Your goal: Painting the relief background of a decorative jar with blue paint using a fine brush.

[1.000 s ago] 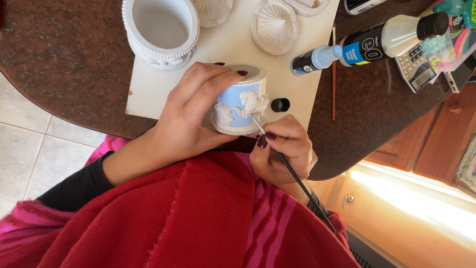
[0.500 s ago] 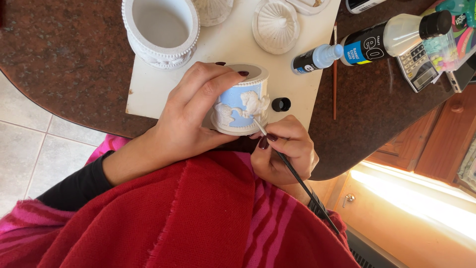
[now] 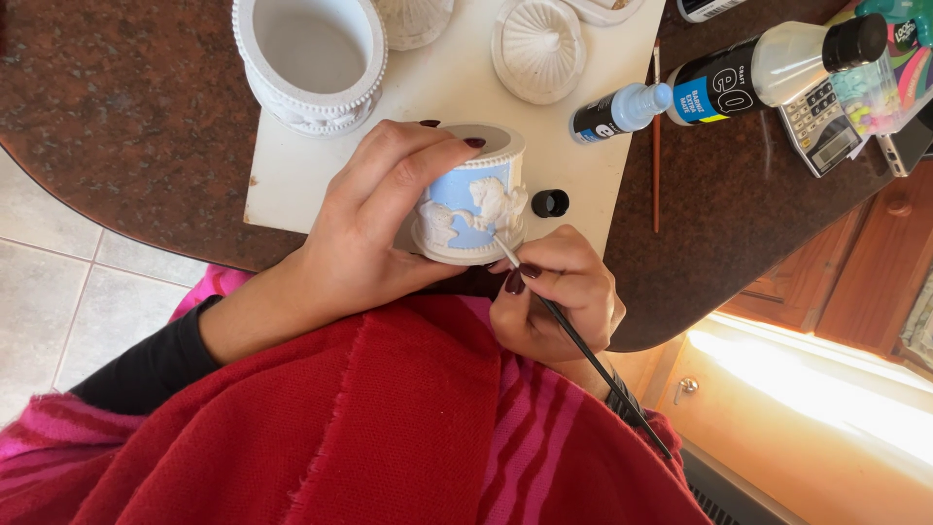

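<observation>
Head view: the left hand [image 3: 374, 228] wraps around a small round ceramic jar [image 3: 469, 199], its blue wall set with raised white relief figures, held at the near edge of a white board [image 3: 292, 185] on a speckled brown stone table [image 3: 126, 107]. The right hand [image 3: 559, 297] pinches a thin dark-handled brush [image 3: 573, 335], its tip touching the jar's relief. 1 unpainted white jar [image 3: 311, 58] stands beyond.

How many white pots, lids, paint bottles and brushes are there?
Pots: 2, the blue and white pot and the empty white pot
Lids: 2, the round lid and the lid at the edge
Paint bottles: 2, the small bottle and the big bottle
Brushes: 2, the held brush and the lying brush
Total: 8
</observation>
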